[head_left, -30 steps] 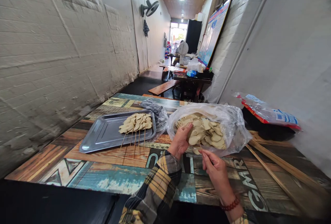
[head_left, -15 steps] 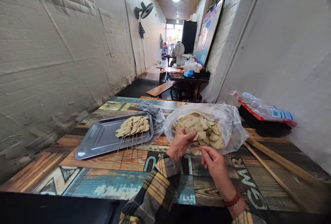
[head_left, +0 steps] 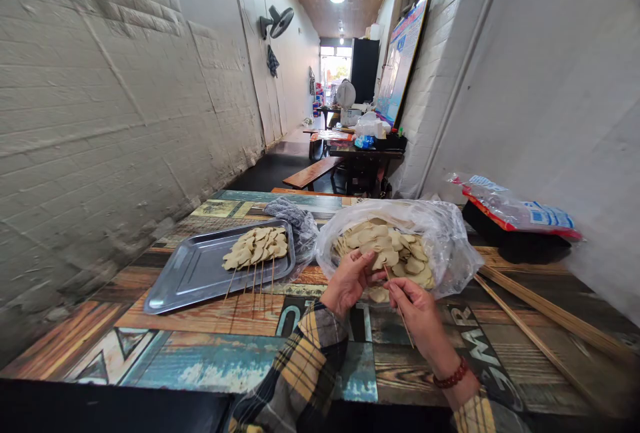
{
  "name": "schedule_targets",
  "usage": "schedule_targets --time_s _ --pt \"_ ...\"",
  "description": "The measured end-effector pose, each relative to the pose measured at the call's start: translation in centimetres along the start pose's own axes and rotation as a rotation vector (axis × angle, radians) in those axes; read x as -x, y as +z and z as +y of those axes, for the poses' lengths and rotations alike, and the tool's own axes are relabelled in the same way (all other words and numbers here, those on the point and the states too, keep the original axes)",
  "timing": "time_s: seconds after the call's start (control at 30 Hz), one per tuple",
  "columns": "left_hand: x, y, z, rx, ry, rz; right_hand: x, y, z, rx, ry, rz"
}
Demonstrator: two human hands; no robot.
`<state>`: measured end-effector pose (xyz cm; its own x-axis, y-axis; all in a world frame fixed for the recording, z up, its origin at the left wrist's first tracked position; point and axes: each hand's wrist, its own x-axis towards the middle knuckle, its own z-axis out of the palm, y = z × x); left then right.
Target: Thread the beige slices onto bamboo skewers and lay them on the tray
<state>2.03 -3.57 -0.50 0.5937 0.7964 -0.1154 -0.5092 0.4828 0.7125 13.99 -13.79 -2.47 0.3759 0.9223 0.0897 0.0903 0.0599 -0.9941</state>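
My right hand (head_left: 415, 309) is closed on a thin wooden skewer (head_left: 403, 316), its tip pointing up toward pale beige slices and its lower end running below the fingers. My left hand (head_left: 347, 279) is closed beside the tip, thumb and fingers on a beige slice (head_left: 386, 256) partly hidden by the fingers. Just behind both hands lies an open clear plastic bag (head_left: 453, 249) full of thin beige slices (head_left: 413, 265). To the left, a grey metal tray (head_left: 187, 269) carries several loaded skewers of such slices (head_left: 255, 246), their bare sticks over its front edge.
Loose skewers (head_left: 545, 299) lie on the wood-patterned table (head_left: 200, 353) at the right, near a black container (head_left: 525, 246) topped with red-and-blue plastic packaging (head_left: 540, 213). A grey cloth (head_left: 290, 209) sits behind the tray. Benches and another table stand further back.
The skewer now shows more of its length below my right hand, which has slid up closer to the slices. My left hand has shifted slightly left.
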Motion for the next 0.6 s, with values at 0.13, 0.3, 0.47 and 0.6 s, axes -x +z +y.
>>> schedule_targets --time_s 0.13,0.3,0.47,0.6 --pt "-0.1 -0.1 -0.3 -0.028 -0.005 0.001 -0.5 0.3 0.3 0.026 -0.027 -0.033" --pt "0.0 0.5 -0.7 -0.069 0.069 0.078 -1.3 0.0 1.3 0.075 -0.029 -0.1" --pt "0.1 1.0 -1.3 -0.101 0.089 0.083 -1.8 -0.7 2.2 0.117 -0.048 -0.142" --pt "0.0 1.0 -1.3 -0.115 0.059 0.071 -1.6 -1.0 2.0 0.077 -0.022 -0.133"
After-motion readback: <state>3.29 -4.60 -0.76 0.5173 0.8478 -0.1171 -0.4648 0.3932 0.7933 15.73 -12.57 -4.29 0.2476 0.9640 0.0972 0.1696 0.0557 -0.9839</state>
